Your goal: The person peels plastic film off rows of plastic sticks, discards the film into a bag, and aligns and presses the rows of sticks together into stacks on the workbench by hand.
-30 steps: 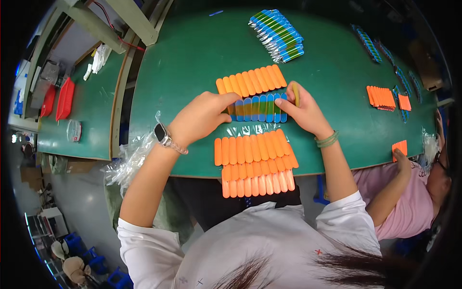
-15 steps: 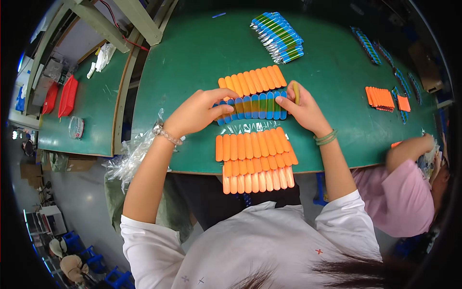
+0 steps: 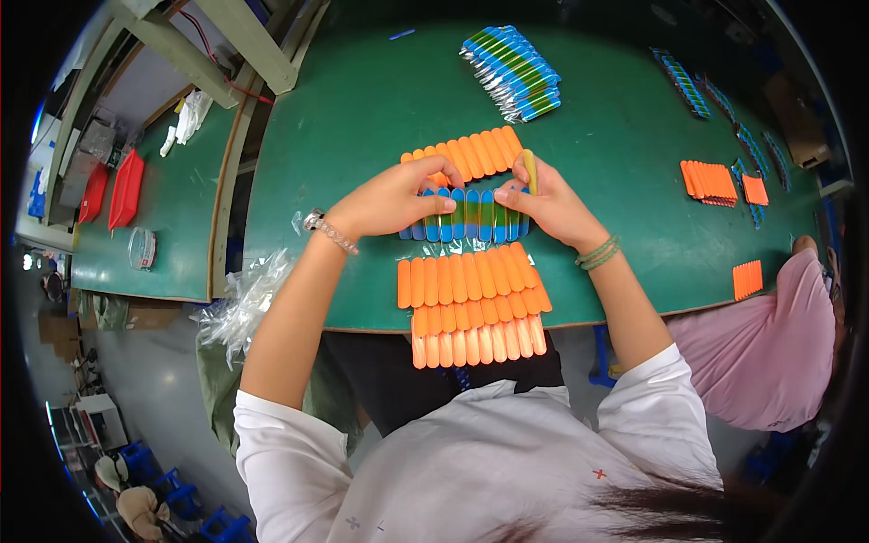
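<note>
Between my left grip [image 3: 387,201] and right grip [image 3: 554,206], both clamped on it, is a row of blue-and-green strips [image 3: 459,219]; one orange row [image 3: 475,157] lies just beyond my grip, overlapping orange strips [image 3: 469,279] nearer me.

You are in a workshop.
Around you: a green worktable [image 3: 344,118], red trays [image 3: 126,192], blue stools [image 3: 176,490], a co-worker in pink [image 3: 774,353].

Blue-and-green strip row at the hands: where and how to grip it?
Pinch the blue-and-green strip row near both short ends, coming from left and right, thumbs on top. It is wide, shallow and made of side-by-side strips, so two-ended support should limit sagging. Orange strips sit close by its far and near sides, making those approaches tighter.
</note>
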